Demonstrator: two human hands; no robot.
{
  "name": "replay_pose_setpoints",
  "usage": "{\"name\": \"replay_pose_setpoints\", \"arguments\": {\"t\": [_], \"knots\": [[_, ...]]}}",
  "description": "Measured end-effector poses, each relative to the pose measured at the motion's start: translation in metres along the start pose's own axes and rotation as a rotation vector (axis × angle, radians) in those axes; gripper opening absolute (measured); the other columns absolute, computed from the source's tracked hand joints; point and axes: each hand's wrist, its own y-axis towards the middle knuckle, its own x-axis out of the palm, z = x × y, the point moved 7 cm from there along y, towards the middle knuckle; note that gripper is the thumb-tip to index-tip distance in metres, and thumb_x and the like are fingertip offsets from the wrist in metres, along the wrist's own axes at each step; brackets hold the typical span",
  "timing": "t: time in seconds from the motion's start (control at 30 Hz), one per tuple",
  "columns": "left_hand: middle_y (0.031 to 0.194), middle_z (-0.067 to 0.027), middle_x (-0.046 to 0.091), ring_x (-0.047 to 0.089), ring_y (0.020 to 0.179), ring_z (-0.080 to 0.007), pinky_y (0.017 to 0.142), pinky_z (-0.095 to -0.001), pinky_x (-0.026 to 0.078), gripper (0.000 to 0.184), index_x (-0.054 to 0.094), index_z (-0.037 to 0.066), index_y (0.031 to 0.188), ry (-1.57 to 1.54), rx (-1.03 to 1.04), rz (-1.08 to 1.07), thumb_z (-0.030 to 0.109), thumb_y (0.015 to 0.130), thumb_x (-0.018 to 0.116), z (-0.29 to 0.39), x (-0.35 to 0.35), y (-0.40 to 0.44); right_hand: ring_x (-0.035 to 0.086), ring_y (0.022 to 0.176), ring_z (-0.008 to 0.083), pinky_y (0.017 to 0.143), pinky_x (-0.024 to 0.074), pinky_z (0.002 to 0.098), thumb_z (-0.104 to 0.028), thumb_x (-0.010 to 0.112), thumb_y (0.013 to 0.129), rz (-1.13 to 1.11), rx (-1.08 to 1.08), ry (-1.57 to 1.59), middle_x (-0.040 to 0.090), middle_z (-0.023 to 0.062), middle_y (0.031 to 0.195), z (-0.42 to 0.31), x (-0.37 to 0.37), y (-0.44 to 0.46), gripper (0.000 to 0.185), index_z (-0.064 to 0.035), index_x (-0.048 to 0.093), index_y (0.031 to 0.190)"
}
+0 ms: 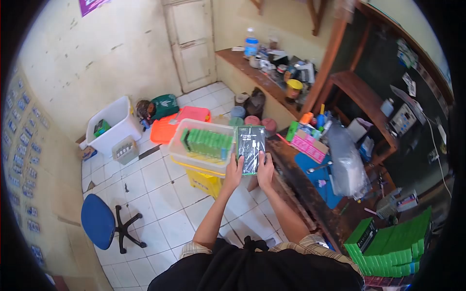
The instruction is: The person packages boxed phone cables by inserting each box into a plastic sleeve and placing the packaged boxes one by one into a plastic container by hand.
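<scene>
Both of my hands hold a black box (251, 148) with green edges and white print; the print seems to name a cable, and its shiny face looks wrapped in film. My left hand (234, 170) grips the lower left edge, thumb on the front. My right hand (265, 169) grips the lower right edge the same way. Just left of the box stands a clear plastic bin (177, 148) with a row of similar green boxes (206, 141) upright in it. The fingers behind the box are hidden.
The bin rests on a yellow crate (204, 183). To the right, a cluttered wooden workbench (291, 160) bears a blue mat (315, 180) and stacked green boxes (388, 247). A blue swivel chair (98, 220) and a white tub (114, 127) stand at left. An orange lid (165, 130) lies behind the bin.
</scene>
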Motion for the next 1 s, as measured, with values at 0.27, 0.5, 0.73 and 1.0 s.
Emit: {"name": "replay_pose_setpoints", "arguments": {"t": [0.27,0.5,0.73,1.0], "knots": [[0.064,-0.0276,0.053,0.052,0.063,-0.0465,0.054,-0.052,0.036,0.031,0.043,0.002,0.095,0.262,-0.044,0.174,0.029,0.096,0.028,-0.07,-0.154,0.011,0.05,0.097,0.0255,0.079,0.0404,0.0339,-0.033,0.054,0.088,-0.314,0.016,-0.029,0.047,0.0186,0.1,0.004,0.166,-0.055,0.041,0.0043,0.045,0.102],[0.067,-0.0284,0.052,0.052,0.07,-0.0476,0.06,-0.0526,0.037,0.036,0.044,0.004,0.095,0.268,0.015,-0.012,0.033,0.096,0.022,-0.094,-0.223,0.033,0.045,0.107,0.0223,0.087,0.0394,0.033,-0.031,0.056,0.087,-0.461,0.083,0.553,0.037,0.0162,0.125,-0.035,0.237,-0.002,0.066,-0.0054,0.02,0.136],[0.068,-0.028,0.052,0.052,0.071,-0.0475,0.063,-0.0526,0.037,0.037,0.045,0.004,0.097,0.299,-0.013,0.015,0.033,0.096,0.023,-0.129,-0.243,0.091,0.052,0.097,0.0148,0.081,0.0441,0.0268,-0.01,0.072,0.073,-0.907,0.115,0.441,0.049,0.0067,0.114,-0.067,0.282,0.007,0.058,-0.0077,0.037,0.119],[0.073,-0.0233,0.058,0.056,0.073,-0.0427,0.067,-0.0492,0.043,0.032,0.045,0.0,0.1,0.339,-0.22,0.021,0.03,0.094,0.037,-0.186,-0.226,0.168,0.06,0.085,0.027,0.07,0.0485,0.0351,-0.016,0.074,0.068,-0.763,-0.063,-0.006,0.058,0.0166,0.095,-0.02,0.318,0.061,0.062,-0.0046,0.033,0.113]]}}
